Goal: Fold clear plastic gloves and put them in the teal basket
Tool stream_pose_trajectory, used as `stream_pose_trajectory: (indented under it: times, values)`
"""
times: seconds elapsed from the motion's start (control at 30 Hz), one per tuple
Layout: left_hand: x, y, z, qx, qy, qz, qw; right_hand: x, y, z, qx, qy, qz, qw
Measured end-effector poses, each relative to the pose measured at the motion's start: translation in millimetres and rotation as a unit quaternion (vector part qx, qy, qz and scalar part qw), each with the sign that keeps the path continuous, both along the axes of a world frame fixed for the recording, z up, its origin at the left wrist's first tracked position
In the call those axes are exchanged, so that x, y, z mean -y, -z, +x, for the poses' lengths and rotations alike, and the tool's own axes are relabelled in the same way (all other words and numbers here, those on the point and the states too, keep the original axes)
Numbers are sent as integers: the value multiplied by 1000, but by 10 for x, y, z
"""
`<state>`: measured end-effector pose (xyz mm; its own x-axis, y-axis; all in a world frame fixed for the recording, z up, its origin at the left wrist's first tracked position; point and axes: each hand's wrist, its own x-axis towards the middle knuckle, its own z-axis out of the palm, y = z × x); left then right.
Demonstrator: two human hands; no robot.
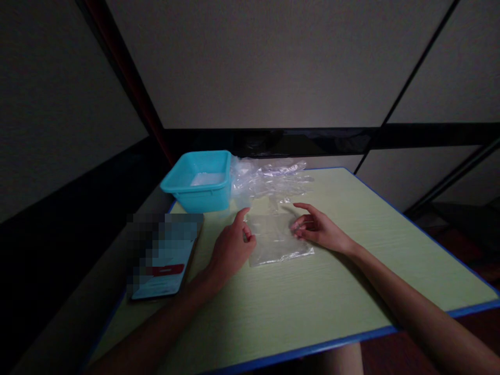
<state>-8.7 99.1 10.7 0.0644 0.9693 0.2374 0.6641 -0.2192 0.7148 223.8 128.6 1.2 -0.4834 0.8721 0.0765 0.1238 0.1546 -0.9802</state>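
A clear plastic bag (275, 240) lies flat on the pale green table (312, 302). My left hand (230, 247) rests at the bag's left edge, index finger stretched forward, the other fingers curled against the plastic. My right hand (318, 229) sits at the bag's right edge with fingers bent and fingertips touching the plastic. Whether either hand pinches the bag is unclear.
A turquoise plastic tub (203, 182) with something white inside stands at the table's far left. A heap of crumpled clear plastic bags (269, 179) lies beside it. A phone (164, 258) lies at the left edge. The table has a blue rim.
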Motion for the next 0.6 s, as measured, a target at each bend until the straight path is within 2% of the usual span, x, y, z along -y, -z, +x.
stream_pose_trajectory:
  times: [0.1, 0.17, 0.27, 0.33, 0.47, 0.6]
  values:
    - [51, -11, 35, -42, 4, 66, 997, 33, -46, -6, 69, 57, 102, 991]
    - [91, -10, 68, -78, 37, 100, 991, 74, -96, -12, 134, 98, 218, 962]
    - [144, 11, 111, -103, 92, 93, 986, 151, -168, -39, 214, 66, 342, 913]
    - [167, 33, 124, -85, 120, 81, 986, 193, -187, -72, 266, 12, 373, 889]
    - [180, 81, 118, -67, 158, 52, 984, 232, -139, -130, 361, -60, 386, 847]
    - [170, 117, 105, -53, 179, 27, 982, 237, -58, -127, 384, -95, 373, 839]
